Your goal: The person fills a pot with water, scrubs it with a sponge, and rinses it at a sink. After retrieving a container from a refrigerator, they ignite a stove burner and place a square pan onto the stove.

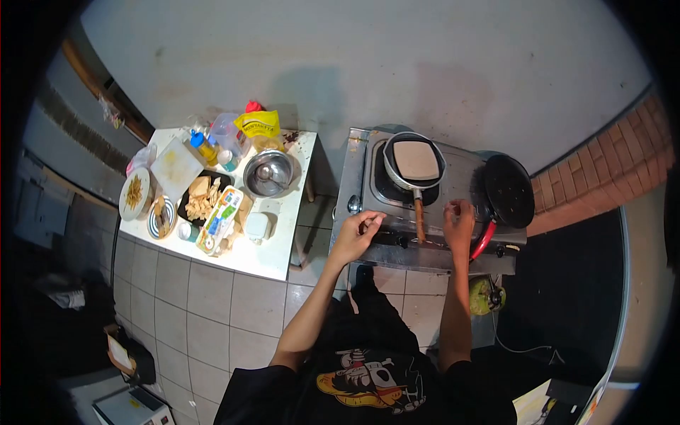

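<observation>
My left hand (360,236) is over the front left of the metal stove (453,180), its fingers curled together; anything between them is too small to make out. On the other side of the pan handle, my right hand (459,218) hangs above the stove with fingers bent, its contents unclear. Between and beyond my hands, a small pan (415,161) with a wooden handle (419,219) sits on the left burner, a light square piece (416,160) lying in it. To the right rests a black frying pan (509,190) with a red handle (484,239).
A white table (265,265) at the left holds a steel bowl (268,173), a yellow packet (258,124), a cutting board (177,168), a black tray of food pieces (202,200) and plates. A brick ledge (609,170) borders the right. Below the stove hangs a green object (487,295).
</observation>
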Action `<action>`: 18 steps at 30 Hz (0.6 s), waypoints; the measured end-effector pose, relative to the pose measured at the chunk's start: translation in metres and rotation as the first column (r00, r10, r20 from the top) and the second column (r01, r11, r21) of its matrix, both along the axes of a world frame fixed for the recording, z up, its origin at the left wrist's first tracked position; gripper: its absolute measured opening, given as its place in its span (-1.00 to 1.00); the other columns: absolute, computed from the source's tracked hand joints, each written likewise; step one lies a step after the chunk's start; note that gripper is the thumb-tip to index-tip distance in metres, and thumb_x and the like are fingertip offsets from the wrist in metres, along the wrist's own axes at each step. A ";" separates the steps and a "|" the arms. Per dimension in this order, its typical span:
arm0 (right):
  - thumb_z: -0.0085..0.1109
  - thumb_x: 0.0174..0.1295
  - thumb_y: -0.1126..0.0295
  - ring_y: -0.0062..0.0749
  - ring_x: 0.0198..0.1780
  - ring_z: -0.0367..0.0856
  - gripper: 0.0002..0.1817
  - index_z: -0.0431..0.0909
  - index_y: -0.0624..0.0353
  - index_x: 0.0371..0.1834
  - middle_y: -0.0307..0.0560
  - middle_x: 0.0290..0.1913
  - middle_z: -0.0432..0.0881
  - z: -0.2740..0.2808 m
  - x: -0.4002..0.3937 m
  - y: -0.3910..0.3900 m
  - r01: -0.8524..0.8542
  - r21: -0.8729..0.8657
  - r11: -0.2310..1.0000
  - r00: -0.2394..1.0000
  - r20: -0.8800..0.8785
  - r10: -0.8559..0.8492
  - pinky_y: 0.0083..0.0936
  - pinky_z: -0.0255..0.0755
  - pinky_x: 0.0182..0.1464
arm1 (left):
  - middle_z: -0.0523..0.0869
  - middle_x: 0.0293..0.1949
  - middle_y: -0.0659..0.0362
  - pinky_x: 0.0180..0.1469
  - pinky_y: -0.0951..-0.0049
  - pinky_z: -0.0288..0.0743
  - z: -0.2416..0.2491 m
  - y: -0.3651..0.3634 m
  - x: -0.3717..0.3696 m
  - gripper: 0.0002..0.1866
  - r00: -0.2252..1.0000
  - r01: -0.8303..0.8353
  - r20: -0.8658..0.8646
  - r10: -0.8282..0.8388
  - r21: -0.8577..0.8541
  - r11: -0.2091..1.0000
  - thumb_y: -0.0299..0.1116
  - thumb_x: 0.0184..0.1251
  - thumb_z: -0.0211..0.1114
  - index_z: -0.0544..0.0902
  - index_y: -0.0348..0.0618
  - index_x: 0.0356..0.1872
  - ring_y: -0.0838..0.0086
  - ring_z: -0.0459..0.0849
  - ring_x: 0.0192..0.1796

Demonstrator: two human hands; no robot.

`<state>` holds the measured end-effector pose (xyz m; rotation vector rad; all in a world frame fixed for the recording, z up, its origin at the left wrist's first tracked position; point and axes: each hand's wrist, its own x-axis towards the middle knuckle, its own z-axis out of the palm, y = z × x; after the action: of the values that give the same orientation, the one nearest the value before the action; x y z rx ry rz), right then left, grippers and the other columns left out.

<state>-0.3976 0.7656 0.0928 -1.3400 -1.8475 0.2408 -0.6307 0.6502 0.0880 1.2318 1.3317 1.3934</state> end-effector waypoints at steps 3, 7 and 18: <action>0.18 0.10 0.51 -0.17 -0.30 0.47 -0.82 0.47 0.25 -0.23 0.02 -0.36 0.47 0.005 0.006 -0.011 0.002 0.002 1.000 1.000 -0.024 -0.002 -0.29 0.36 -0.20 | 0.46 -0.55 0.42 -0.36 0.64 0.20 0.008 -0.005 -0.006 -0.74 0.998 0.059 0.007 -0.059 -0.048 0.997 -0.27 0.38 0.18 0.65 -0.24 -0.10 0.74 0.29 -0.44; 0.16 0.09 0.54 -0.13 -0.30 0.48 -0.82 0.47 0.28 -0.22 0.06 -0.35 0.49 0.022 0.016 -0.025 -0.002 -0.012 1.000 0.998 -0.058 0.002 -0.28 0.37 -0.20 | 0.45 -0.49 0.41 -0.32 0.66 0.21 0.032 -0.011 -0.019 -0.74 0.998 0.048 -0.028 -0.049 -0.037 0.998 -0.27 0.40 0.17 0.63 -0.21 -0.05 0.74 0.30 -0.40; 0.14 0.11 0.55 -0.13 -0.25 0.62 -0.85 0.51 0.29 -0.23 0.09 -0.31 0.60 0.001 0.040 -0.031 -0.052 -0.084 0.995 0.979 -0.199 0.035 -0.35 0.45 -0.16 | 0.47 -0.47 0.38 -0.33 0.68 0.23 0.065 -0.023 -0.023 -0.76 0.968 0.064 0.243 -0.060 -0.007 0.998 -0.29 0.40 0.17 0.63 -0.21 -0.07 0.72 0.36 -0.40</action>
<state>-0.3578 0.7349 0.0934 -1.2874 -1.7175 0.4674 -0.6535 0.6270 0.1533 1.0458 1.1230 1.4366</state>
